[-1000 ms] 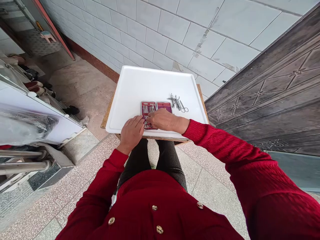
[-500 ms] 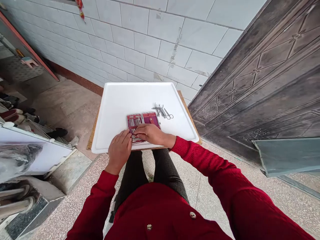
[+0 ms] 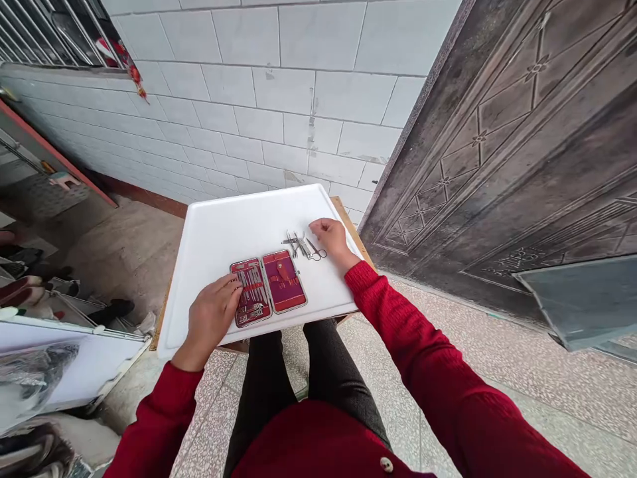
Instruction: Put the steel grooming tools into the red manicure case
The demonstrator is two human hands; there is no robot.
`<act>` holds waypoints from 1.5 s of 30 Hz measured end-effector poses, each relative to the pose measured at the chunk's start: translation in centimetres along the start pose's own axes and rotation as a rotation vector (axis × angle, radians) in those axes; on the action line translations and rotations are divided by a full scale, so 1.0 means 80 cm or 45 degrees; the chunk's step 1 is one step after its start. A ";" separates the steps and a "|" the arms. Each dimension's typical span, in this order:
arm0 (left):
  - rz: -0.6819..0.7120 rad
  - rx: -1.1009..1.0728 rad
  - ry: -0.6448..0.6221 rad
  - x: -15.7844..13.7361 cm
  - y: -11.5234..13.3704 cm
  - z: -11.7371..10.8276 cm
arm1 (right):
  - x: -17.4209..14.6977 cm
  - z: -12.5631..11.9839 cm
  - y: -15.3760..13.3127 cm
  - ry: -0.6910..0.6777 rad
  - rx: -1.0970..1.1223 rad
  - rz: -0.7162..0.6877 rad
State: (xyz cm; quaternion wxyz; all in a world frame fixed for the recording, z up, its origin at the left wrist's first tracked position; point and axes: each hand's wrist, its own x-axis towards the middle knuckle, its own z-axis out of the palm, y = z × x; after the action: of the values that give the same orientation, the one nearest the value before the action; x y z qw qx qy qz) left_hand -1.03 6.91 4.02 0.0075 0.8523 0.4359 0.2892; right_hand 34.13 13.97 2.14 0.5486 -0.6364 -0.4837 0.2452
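A manicure case (image 3: 284,307) lies unfolded on the white tray (image 3: 209,229). Slim metal tools (image 3: 255,287) sit under straps in its left half. The right half has a purple-red lining with a strap and loops. My left hand (image 3: 213,315) grips the left edge of the case, its fingertips over the rim. My right hand (image 3: 332,239) hovers at the tray's right side, fingers loosely bent and apart, with nothing visible in them. Just left of it lie small scissors (image 3: 318,254), nail clippers (image 3: 301,247) and a plier-like nipper (image 3: 290,243), close together.
The tray rests on a wooden board (image 3: 365,251) that shows at its right edge. Behind stands a white tiled wall (image 3: 279,119); a dark patterned metal door (image 3: 448,192) is on the right. Shelves with shoes (image 3: 22,292) stand at the left.
My right hand has left the case and moved right, beside the loose tools. The case's right half is uncovered. My left hand stays at the left edge. The camera view has shifted.
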 end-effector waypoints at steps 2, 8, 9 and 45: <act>0.023 -0.013 -0.057 0.039 -0.001 0.008 | -0.006 0.006 -0.004 -0.084 -0.046 -0.032; 0.095 -0.002 -0.212 0.128 0.013 0.043 | -0.017 0.010 -0.024 -0.206 -0.264 -0.032; 0.077 -0.014 -0.231 0.133 0.014 0.048 | -0.017 0.009 -0.026 -0.212 -0.277 -0.012; 0.090 -0.200 -0.286 0.129 -0.005 0.068 | -0.044 0.015 -0.059 -0.349 -0.977 -0.200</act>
State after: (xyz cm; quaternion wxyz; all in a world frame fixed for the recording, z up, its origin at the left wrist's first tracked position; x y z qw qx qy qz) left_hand 6.06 16.21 4.38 0.1129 0.8908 0.3781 0.2255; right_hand 30.01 11.06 5.49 0.2191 -0.7172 -0.6558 0.0871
